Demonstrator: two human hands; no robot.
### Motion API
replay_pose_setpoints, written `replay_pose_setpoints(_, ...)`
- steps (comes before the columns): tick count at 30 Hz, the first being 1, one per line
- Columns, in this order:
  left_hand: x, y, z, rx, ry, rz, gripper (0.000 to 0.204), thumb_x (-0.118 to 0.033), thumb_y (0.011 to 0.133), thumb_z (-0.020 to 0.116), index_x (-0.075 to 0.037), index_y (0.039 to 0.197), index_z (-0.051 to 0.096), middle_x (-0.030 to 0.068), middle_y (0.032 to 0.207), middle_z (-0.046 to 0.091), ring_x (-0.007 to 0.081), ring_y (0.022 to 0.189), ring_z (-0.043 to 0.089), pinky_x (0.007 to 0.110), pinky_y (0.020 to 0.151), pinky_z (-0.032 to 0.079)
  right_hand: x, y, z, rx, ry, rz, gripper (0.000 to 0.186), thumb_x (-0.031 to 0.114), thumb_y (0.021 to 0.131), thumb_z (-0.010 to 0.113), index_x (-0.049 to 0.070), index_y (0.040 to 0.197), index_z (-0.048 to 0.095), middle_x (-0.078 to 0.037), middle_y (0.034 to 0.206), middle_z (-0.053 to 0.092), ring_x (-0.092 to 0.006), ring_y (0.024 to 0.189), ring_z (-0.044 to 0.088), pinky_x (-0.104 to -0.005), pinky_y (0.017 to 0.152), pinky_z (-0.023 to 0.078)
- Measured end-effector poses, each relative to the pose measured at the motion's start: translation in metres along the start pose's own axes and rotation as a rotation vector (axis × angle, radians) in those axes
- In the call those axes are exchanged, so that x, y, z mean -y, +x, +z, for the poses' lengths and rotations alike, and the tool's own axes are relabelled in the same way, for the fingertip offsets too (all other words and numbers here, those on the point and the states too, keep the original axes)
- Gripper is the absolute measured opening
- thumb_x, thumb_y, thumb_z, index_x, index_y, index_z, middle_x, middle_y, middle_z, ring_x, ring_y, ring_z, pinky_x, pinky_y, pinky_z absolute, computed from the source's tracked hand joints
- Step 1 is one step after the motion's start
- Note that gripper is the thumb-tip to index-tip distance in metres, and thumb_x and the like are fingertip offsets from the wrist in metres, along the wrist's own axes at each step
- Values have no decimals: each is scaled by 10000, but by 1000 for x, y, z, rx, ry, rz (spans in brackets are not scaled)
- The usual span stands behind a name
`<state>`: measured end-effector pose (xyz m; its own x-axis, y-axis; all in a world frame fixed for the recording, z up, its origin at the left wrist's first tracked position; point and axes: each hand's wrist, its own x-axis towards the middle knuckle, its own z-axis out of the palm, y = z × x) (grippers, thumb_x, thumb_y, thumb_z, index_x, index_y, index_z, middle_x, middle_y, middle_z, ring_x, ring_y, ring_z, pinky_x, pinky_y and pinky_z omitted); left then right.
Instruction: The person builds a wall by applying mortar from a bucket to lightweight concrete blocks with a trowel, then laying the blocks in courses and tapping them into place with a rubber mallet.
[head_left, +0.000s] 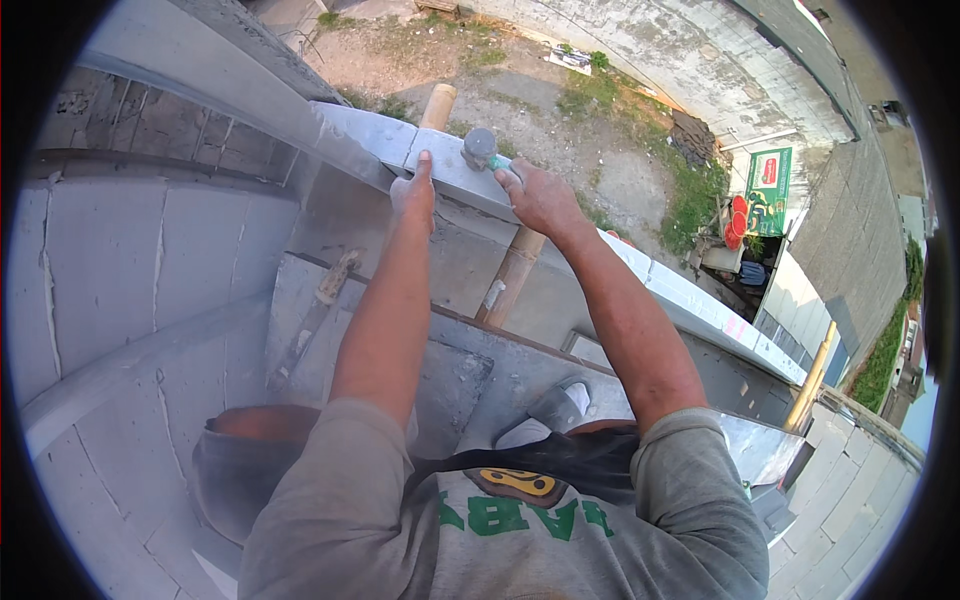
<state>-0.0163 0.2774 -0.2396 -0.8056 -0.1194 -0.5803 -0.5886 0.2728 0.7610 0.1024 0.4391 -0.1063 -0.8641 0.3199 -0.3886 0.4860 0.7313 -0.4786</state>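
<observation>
My right hand [542, 197] is closed round the green handle of a mallet [481, 147] with a round dark grey head. The head is at the top of a pale grey lightweight block [455, 172] in the wall's top course. My left hand [413, 197] grips the near edge of that block, close to a joint, with one finger stretched over its top; its other fingers are partly hidden. Another pale block [365, 130] adjoins on the left.
Under me is a grey work platform [520, 370]. A bamboo pole [512, 275] passes beneath the wall top, and another bamboo pole [812, 375] stands at right. Block walls [140, 280] rise on the left. Beyond the wall, the ground [540, 110] lies far below.
</observation>
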Motion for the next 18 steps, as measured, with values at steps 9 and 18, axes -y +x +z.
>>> replay_pose_setpoints(9, -21, -20, 12, 107, -371, -153, 465, -303, 936, 618, 5, 1266, 510, 140, 1226, 558, 292, 1046, 599, 471, 880, 528, -3, -2, -5, 5, -25, 23, 456, 449, 976, 414, 53, 1128, 581, -257, 1054, 653, -416, 1017, 619, -506, 891, 461)
replay_pose_setpoints(18, -29, -30, 17, 12, -354, -155, 451, -295, 935, 608, -1, 1260, 496, 140, 1209, 561, 287, 1042, 602, 472, 836, 545, -4, -1, -5, -16, 41, -5, 428, 430, 975, 429, 49, 1078, 594, -258, 1011, 656, -420, 990, 621, -510, 868, 469)
